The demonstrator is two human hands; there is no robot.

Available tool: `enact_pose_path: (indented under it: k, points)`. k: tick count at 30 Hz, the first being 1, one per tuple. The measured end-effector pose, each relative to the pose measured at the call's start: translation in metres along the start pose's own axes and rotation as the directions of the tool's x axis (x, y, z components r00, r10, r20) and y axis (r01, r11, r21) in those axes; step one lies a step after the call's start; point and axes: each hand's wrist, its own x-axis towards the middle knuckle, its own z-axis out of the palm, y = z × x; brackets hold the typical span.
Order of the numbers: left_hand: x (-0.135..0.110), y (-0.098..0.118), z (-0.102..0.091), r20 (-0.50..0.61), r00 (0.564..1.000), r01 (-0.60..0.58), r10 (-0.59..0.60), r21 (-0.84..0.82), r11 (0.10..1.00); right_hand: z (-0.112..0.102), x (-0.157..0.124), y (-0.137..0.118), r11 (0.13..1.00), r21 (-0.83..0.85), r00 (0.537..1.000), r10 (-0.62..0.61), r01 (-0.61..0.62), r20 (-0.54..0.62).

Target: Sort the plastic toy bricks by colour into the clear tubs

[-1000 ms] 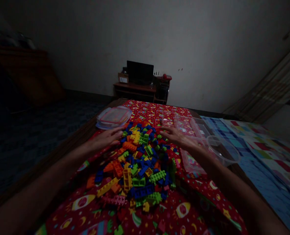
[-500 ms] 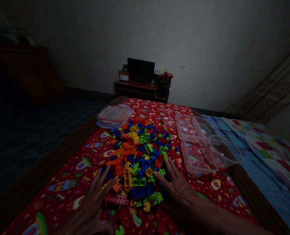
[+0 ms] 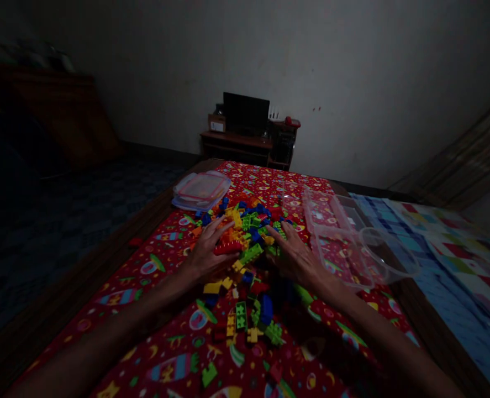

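Observation:
A heap of toy building bricks (image 3: 251, 222) in green, blue, yellow, orange and red lies between my two hands. My left hand (image 3: 205, 254) rests at the heap's left side, fingers spread over the orange bricks. A long red brick (image 3: 227, 247) sits in the gap between its thumb and fingers; whether it is gripped is unclear. On the right side, my right hand (image 3: 296, 255) touches the heap with fingers stretched apart. Closer to me, loose bricks are scattered, among them a green brick (image 3: 241, 315) and a blue brick (image 3: 266, 309).
Clear plastic containers (image 3: 317, 249) stand at the right of the red patterned tablecloth (image 3: 174, 337). Stacked lids (image 3: 201, 189) lie at the back left. Beyond the table is a desk (image 3: 236, 141) with a monitor (image 3: 246, 113). A bed (image 3: 431, 276) adjoins the right side.
Both hands have moved forward, away from me, along the heap's sides. Much of the heap is pushed farther back, leaving scattered bricks nearer me. The view has shifted slightly.

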Motion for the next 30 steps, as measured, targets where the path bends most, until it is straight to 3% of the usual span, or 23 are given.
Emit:
enact_pose_path:
  k: [3, 4, 6, 8, 9, 10, 12, 14, 17, 19, 21, 23, 25, 28, 30]
  points:
    - [0.000, 0.001, -0.015, -0.011, 1.000, 0.022, -0.022, -0.004, 1.000, -0.004, -0.029, -0.026, 0.982, -0.010, 0.982, -0.188, 0.189, 0.012]
    - [-0.004, 0.000, -0.020, -0.006, 1.000, 0.025, -0.025, 0.003, 1.000, -0.002, -0.042, -0.037, 0.939, -0.012, 0.938, -0.344, 0.345, 0.033]
    - [-0.018, -0.001, -0.026, -0.013, 1.000, 0.029, -0.028, 0.032, 0.999, 0.007, -0.067, -0.055, 0.802, -0.043, 0.799, -0.586, 0.596, 0.133]
    - [-0.037, 0.000, -0.028, -0.023, 1.000, -0.016, 0.018, 0.075, 0.997, 0.017, -0.081, -0.064, 0.663, -0.068, 0.663, -0.728, 0.746, 0.176]
    - [-0.048, 0.001, -0.026, -0.012, 0.997, -0.072, 0.074, 0.098, 0.993, 0.021, -0.082, -0.066, 0.616, -0.072, 0.618, -0.765, 0.784, 0.184]
    - [-0.060, 0.004, -0.024, 0.016, 0.989, -0.145, 0.144, 0.116, 0.983, 0.025, -0.079, -0.065, 0.587, -0.070, 0.589, -0.785, 0.806, 0.192]
    - [-0.082, 0.011, -0.018, 0.101, 0.949, -0.311, 0.299, 0.145, 0.939, 0.028, -0.063, -0.059, 0.596, -0.074, 0.597, -0.776, 0.800, 0.205]
    - [-0.099, 0.020, -0.014, 0.181, 0.875, -0.477, 0.450, 0.158, 0.865, 0.029, -0.040, -0.051, 0.650, -0.101, 0.654, -0.723, 0.753, 0.221]
    - [-0.111, 0.039, -0.013, 0.343, 0.699, -0.697, 0.628, 0.125, 0.706, 0.031, -0.008, -0.041, 0.726, -0.153, 0.740, -0.641, 0.671, 0.203]
    - [-0.110, 0.052, -0.016, 0.425, 0.586, -0.781, 0.690, 0.071, 0.620, 0.029, 0.006, -0.036, 0.786, -0.155, 0.801, -0.583, 0.599, 0.139]
    - [-0.105, 0.063, -0.017, 0.473, 0.514, -0.824, 0.715, 0.040, 0.565, 0.024, 0.015, -0.032, 0.872, -0.110, 0.879, -0.476, 0.476, 0.033]
    - [-0.100, 0.068, -0.012, 0.458, 0.499, -0.840, 0.735, 0.046, 0.541, 0.016, 0.022, -0.023, 0.955, -0.016, 0.952, -0.296, 0.296, -0.077]
    - [-0.094, 0.066, -0.003, 0.405, 0.524, -0.835, 0.749, 0.074, 0.545, 0.007, 0.031, -0.008, 0.996, 0.084, 0.987, -0.026, 0.040, -0.160]
    - [-0.080, 0.055, 0.015, 0.344, 0.601, -0.794, 0.721, 0.152, 0.589, -0.002, 0.050, 0.025, 0.924, 0.169, 0.920, 0.367, -0.344, -0.139]
    - [-0.068, 0.048, 0.022, 0.303, 0.658, -0.752, 0.690, 0.210, 0.625, -0.001, 0.064, 0.048, 0.864, 0.157, 0.873, 0.488, -0.479, -0.017]
